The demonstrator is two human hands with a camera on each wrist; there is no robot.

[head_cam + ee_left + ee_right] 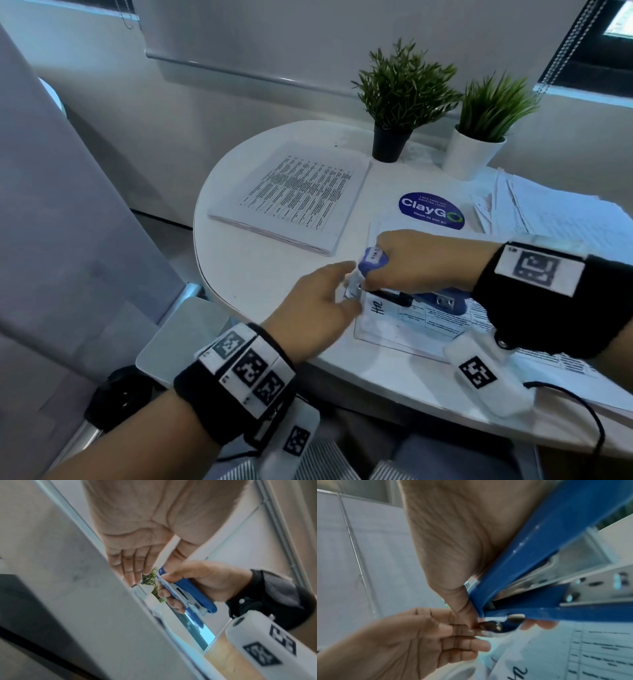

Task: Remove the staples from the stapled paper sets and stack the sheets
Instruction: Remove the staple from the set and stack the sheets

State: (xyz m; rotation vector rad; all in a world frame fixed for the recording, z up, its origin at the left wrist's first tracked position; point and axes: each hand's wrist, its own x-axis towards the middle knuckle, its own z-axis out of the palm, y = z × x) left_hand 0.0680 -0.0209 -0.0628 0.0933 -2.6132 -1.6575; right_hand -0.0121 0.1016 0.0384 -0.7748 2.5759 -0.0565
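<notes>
A round blue sticker [431, 210] on the white counter [260, 274] reads "ClayGo", with "Clean as you go" beneath. The stapled paper set [407, 320] lies near the counter's front edge, handwriting at its top left corner, printed tables beside that. The right hand [421, 263] is wrapped round a blue stapler [442, 299], its metal nose down at that corner. The left hand [317, 308] is right there too, fingers fairly straight and together, fingertips [481, 644] on the paper's corner just beside the nose. Behind, a neat stack of printed sheets [294, 198] sits toward the far left rim with bare counter between. Two potted plants [442, 102] stand at the back, and loose papers [548, 209] fan out on the right.
</notes>
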